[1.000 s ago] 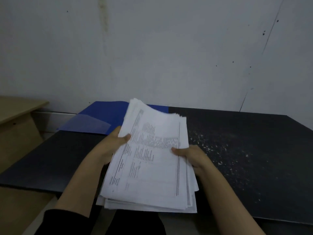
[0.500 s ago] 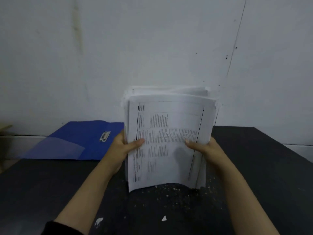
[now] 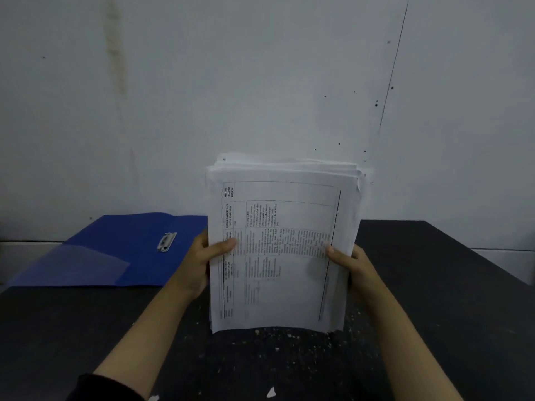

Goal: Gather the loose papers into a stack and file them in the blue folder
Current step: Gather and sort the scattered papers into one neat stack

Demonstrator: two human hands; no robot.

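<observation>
A thick stack of printed white papers stands upright on its bottom edge on the black table, its top edges uneven. My left hand grips the stack's left side, thumb across the front sheet. My right hand grips the right side in the same way. The blue folder lies open and flat at the back left of the table, with a metal clip near its middle and a clear inner pocket at its left. The folder's right edge is hidden behind the stack.
A grey wall rises right behind the table. Small white paper scraps and crumbs are scattered over the table in front of the stack. The table's right edge runs diagonally at the far right.
The stack went from lying tilted in my hands to standing upright on the table. Since half a second ago both hands and the stack have hardly moved.
</observation>
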